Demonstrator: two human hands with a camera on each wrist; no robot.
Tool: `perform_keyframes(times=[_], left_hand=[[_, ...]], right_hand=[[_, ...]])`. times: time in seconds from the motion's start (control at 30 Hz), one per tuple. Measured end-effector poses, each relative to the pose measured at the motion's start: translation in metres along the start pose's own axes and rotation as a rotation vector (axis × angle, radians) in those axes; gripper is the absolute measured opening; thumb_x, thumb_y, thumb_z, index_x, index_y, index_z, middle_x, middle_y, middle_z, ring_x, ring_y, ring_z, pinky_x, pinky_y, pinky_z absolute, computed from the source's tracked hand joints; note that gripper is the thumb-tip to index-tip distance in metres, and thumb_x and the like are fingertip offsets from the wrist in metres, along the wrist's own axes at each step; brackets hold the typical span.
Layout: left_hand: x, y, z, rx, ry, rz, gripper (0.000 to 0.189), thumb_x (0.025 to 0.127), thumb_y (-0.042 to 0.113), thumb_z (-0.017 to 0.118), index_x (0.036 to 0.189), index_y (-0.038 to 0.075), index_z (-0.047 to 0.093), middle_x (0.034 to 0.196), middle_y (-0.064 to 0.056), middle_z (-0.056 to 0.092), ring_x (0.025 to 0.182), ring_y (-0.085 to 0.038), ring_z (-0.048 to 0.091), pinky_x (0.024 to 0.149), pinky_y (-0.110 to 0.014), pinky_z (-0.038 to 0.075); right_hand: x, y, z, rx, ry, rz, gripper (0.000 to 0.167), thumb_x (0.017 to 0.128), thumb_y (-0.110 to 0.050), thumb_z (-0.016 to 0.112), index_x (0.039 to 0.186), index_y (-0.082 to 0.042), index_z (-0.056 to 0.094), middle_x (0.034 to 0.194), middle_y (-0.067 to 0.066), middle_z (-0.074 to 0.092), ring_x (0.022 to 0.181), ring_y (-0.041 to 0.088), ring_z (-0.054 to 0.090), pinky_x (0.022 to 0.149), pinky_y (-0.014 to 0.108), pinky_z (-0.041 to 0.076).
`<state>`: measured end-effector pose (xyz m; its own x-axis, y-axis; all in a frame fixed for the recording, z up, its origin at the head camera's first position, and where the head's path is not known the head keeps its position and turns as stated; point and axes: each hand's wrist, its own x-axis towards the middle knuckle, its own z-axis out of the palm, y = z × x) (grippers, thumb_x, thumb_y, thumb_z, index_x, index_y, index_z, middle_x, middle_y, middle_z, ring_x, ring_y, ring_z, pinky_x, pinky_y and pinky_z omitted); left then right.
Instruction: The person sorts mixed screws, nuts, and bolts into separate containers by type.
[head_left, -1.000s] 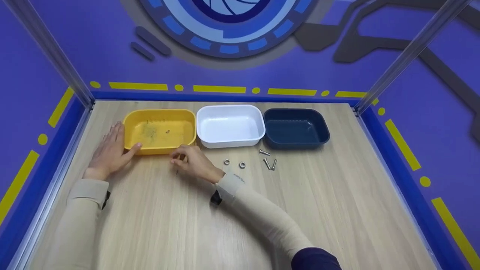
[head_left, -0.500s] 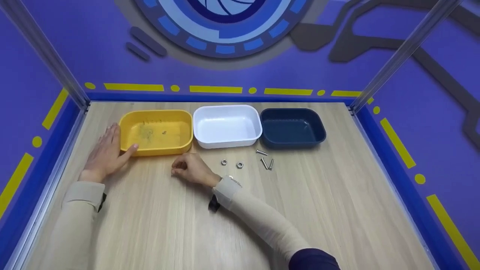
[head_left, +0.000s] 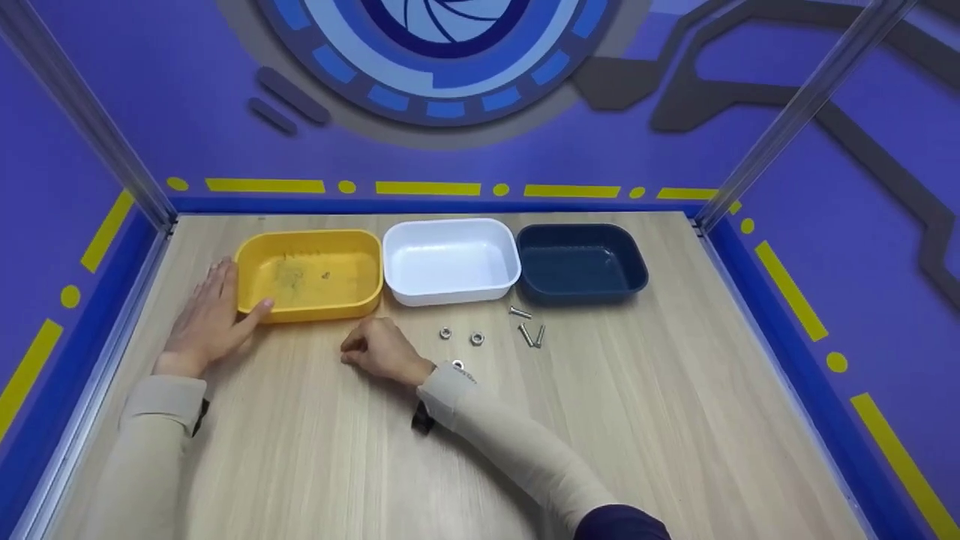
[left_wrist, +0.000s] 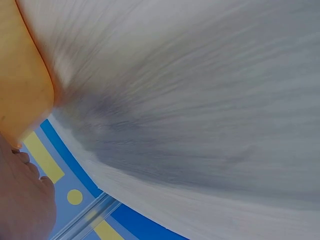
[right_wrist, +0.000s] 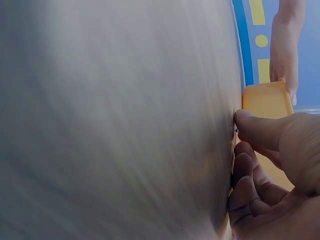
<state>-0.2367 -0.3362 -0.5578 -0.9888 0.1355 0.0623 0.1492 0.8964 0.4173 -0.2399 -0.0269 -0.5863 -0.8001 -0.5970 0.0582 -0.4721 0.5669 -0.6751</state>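
Note:
My left hand [head_left: 201,322] lies with straight fingers along the left side of a yellow bin [head_left: 307,309], its thumb at the front left corner. The right hand [head_left: 384,351] is low over the table in front of that bin, fingers curled. In the right wrist view, its thumb and index finger pinch a tiny dark piece [right_wrist: 236,129], mostly hidden, whose kind I cannot tell. Right of this hand lie two metal nuts, a smaller nut [head_left: 445,333] and a larger nut [head_left: 477,339]. A ring-shaped metal piece [head_left: 458,365] shows beside the right cuff.
A white bin [head_left: 452,294] and a dark blue bin [head_left: 582,295] stand in a row right of the yellow one. Several bolts [head_left: 526,334] lie before them on the wooden table [head_left: 675,420]. Purple panels [head_left: 862,247] enclose the table at the back and sides.
The right hand has drawn slightly back from the yellow bin's front and closed its fingertips lower down. A ring-shaped piece has come into sight by the right cuff. The left hand stays put.

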Motion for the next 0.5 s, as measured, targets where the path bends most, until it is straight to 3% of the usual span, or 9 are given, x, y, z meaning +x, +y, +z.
perform_keyframes(times=[0.5], left_hand=[[-0.0013,-0.0005,0.0007,-0.003,0.005,0.004,0.102,0.108,0.062,0.045,0.167,-0.008,0.001,0.175,-0.034,0.003,0.162,-0.055,0.006,0.131,-0.071,0.01]], right_hand=[[0.0013,-0.0007,0.0029,0.018,-0.006,0.001,0.011,0.092,-0.009,0.084,0.102,-0.012,0.087,0.098,-0.002,0.083,0.085,-0.002,0.067,0.076,0.009,0.053]])
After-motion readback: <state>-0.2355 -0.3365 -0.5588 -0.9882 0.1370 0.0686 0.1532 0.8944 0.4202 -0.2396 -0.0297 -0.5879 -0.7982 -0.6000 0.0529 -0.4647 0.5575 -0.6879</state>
